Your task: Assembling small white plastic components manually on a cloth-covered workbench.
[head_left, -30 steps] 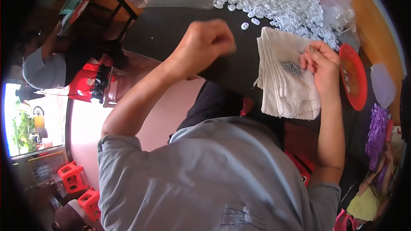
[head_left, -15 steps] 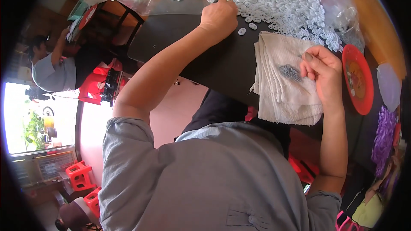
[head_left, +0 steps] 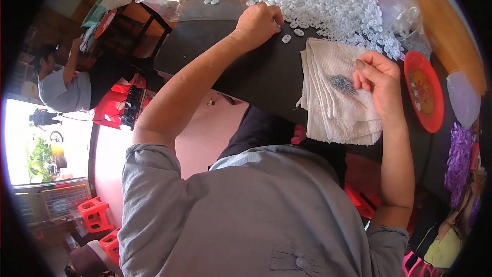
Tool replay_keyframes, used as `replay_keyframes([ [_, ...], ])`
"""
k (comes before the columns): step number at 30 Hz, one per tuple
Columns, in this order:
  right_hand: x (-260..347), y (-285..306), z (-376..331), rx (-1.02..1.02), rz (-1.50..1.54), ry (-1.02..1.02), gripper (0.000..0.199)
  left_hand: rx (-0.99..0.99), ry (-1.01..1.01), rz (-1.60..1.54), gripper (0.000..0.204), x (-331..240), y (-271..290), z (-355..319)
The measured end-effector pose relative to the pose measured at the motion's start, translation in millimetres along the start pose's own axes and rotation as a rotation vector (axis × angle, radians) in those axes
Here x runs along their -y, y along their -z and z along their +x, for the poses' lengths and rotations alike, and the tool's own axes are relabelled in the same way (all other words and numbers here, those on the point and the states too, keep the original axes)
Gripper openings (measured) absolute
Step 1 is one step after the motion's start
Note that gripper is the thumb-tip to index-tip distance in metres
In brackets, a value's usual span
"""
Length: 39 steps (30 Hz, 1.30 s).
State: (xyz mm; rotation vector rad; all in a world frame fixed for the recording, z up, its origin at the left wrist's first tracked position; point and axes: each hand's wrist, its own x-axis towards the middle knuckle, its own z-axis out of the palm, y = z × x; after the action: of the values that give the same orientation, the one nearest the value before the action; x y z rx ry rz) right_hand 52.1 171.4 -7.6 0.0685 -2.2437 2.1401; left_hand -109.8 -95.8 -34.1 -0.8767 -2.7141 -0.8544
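My left hand (head_left: 259, 24) is at the near edge of a heap of small white oval plastic pieces (head_left: 328, 0). Its fingers are curled in, and whatever is between them is hidden. Two loose oval pieces (head_left: 286, 38) lie on the dark table beside it. Over a folded cream towel (head_left: 333, 123), my right hand (head_left: 380, 79) is closed, thumb pressed to forefinger; anything in that pinch is too small to name. A little pile of thin grey metal bits (head_left: 342, 84) rests on the towel, next to my curled right fingers.
A clear plastic tray (head_left: 179, 7) with more white pieces stands at the far left. Right of the towel sits a red plate (head_left: 424, 92), with a clear bag (head_left: 410, 25) behind it and a purple bundle (head_left: 457, 164) nearer. Another person (head_left: 64, 84) is at the left.
My left hand has turned slightly and drawn a little toward me, bringing its fingertips away from the heap's edge. My right hand keeps its pinch over the towel. The whole view has shifted slightly.
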Motion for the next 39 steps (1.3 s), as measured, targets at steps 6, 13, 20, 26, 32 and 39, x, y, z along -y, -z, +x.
replay_keyframes([
  [6,0,-2,-1,-0.031,-0.030,0.005,0.013,0.021,0.027,-0.010,0.017,-3,1,-2],
  [13,3,-4,-3,-0.038,-0.102,0.082,0.012,-0.068,-0.031,-0.105,0.016,3,-4,-8],
  [20,38,-10,-13,-0.106,-0.191,0.148,0.009,0.073,0.064,-0.690,0.015,-43,13,-20],
  [26,45,-10,12,0.008,-0.361,0.114,0.010,0.102,-0.035,-0.823,0.024,-93,4,-20],
  [32,34,-14,23,0.118,-0.472,0.182,0.009,0.106,-0.053,-0.916,0.036,-112,-6,-19],
  [39,22,-16,19,-0.010,-0.185,0.095,0.008,0.134,0.027,-0.931,0.021,-112,-12,-23],
])
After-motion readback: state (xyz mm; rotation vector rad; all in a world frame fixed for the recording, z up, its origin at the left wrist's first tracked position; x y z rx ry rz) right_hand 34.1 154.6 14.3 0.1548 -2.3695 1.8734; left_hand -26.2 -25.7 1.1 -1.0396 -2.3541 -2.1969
